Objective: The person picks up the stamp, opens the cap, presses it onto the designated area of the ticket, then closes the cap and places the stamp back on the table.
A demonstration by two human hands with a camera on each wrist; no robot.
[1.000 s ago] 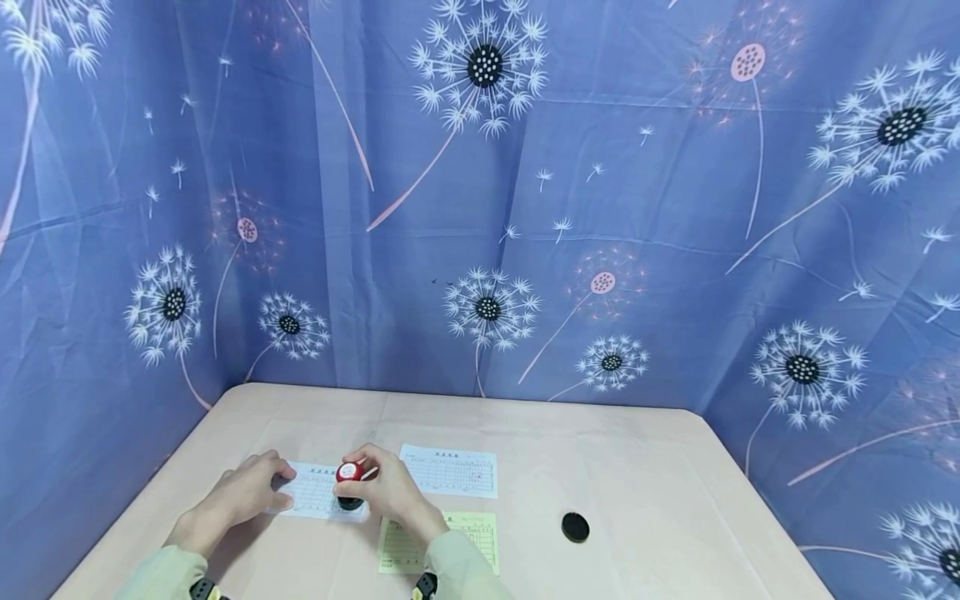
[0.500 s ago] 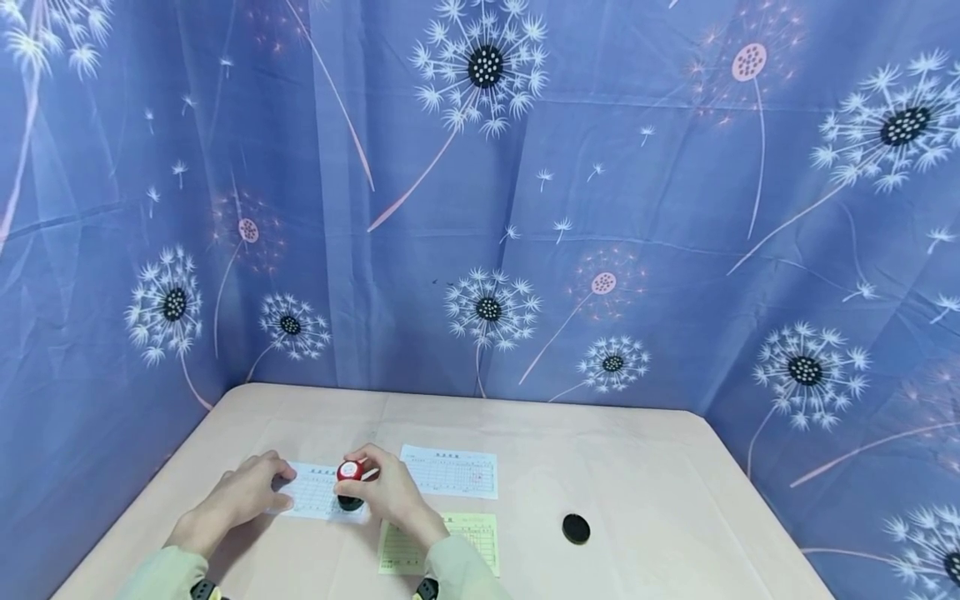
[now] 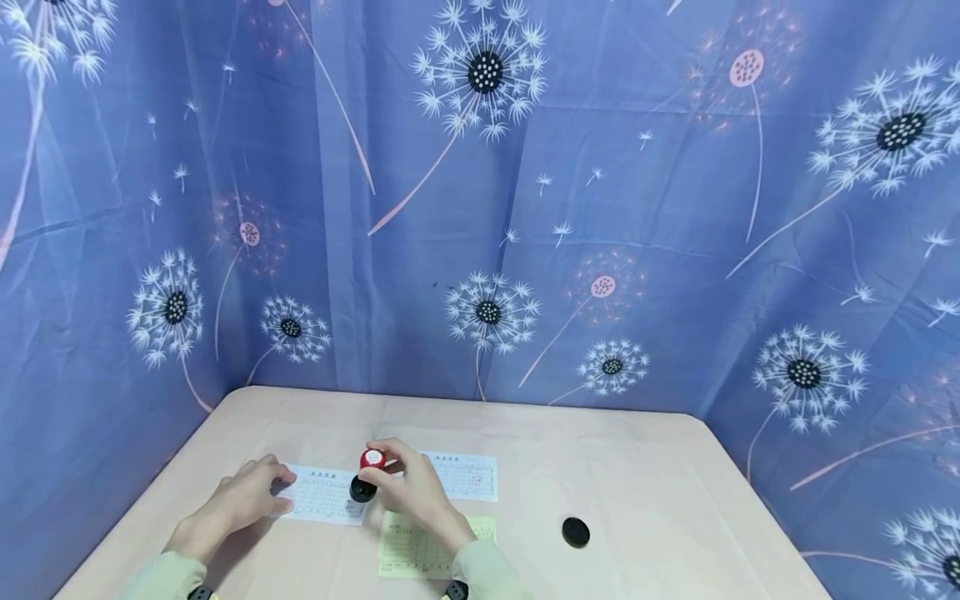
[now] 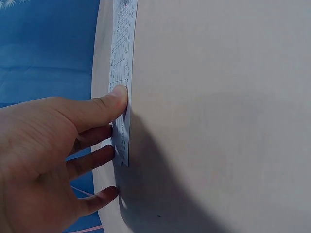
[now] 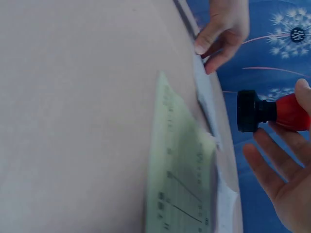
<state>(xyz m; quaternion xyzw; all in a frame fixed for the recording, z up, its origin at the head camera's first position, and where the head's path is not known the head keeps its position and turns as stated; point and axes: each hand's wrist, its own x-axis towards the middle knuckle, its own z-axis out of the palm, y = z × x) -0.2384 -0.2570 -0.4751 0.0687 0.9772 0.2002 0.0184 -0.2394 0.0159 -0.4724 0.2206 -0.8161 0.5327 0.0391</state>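
Observation:
My right hand grips a stamp by its red knob, with the stamp's round black base tilted and lifted over the right end of a white printed slip. In the right wrist view, the stamp hangs well off the tabletop, its flat face turned away from my palm. A faint grey mark shows on the slip just beside the base. My left hand rests at the slip's left end. Its thumb and spread fingertips touch the paper in the left wrist view.
A second white slip with a small red mark lies behind my right hand. The yellow-green slip is partly under my right forearm. To the right sits a round black cap. Blue dandelion-print curtains border the table.
My right hand has raised the stamp off the white slip, tilting it and moving it slightly right. My left hand has stayed at the slip's left end.

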